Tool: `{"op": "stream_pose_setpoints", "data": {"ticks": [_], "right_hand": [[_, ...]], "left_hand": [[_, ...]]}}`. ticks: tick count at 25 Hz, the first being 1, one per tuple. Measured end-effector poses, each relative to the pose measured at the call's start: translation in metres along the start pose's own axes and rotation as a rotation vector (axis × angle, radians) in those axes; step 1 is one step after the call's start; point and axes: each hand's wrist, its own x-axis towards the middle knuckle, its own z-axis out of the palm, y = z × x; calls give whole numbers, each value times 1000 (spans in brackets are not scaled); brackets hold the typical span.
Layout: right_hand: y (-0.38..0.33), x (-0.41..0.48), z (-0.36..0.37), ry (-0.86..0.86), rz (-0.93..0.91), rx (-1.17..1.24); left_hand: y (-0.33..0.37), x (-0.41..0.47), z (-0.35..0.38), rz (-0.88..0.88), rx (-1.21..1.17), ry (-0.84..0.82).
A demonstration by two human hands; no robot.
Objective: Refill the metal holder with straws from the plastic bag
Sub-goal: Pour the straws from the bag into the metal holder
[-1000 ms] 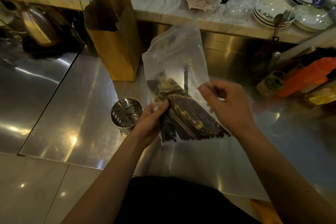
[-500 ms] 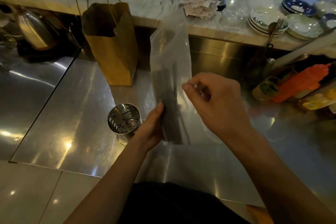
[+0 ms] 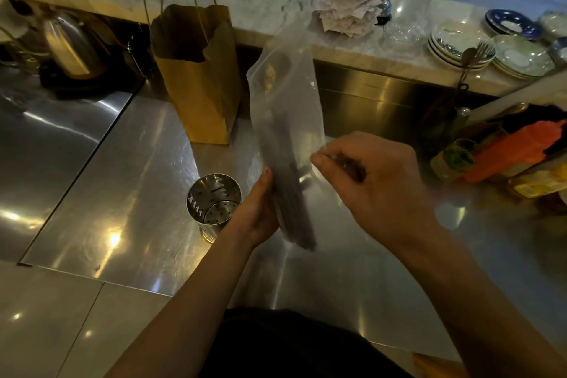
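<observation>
Fingers (image 3: 319, 159) of the right hand (image 3: 371, 184): curled, pinching the side of the plastic bag (image 3: 285, 92). Fingers of the left hand (image 3: 256, 215): wrapped round the bag's lower end, where the dark straws (image 3: 296, 205) lie bundled. We note the bag upright above the tabletop (image 3: 132, 193); which end is open we cannot tell. Item, metal holder (image 3: 214, 202): just left of the left fingers, upright, seemingly empty. Risks, as we judge: slick film slipping the pinch and straws spilling; the left wrist toppling the holder.
</observation>
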Motion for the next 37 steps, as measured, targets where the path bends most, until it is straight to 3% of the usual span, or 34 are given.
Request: {"op": "stream_pose_setpoints", "data": {"ticks": [7,11,18,23,26,30,35,37], "right_hand": [[4,-1,1,-4,-48,-44],[7,0,0,-29,-82,-58],[8,-6,1,-45,-99,-63],[9,-7,1,-33,-111,-63],[9,-8,0,-14,-114,-61],[18,-7,-1,-73,3,-45],[33,-4,-8,-160,390,200],[36,0,-6,-176,439,306]], "left_hand": [[4,-5,6,-17,-57,-68],[1,-2,6,-22,-32,31],[2,-2,-3,-8,-83,-49],[3,0,4,-23,32,145],[5,1,8,-21,32,144],[15,-3,2,42,-1,51],[21,-2,-2,203,275,158],[20,-5,1,267,397,169]]}}
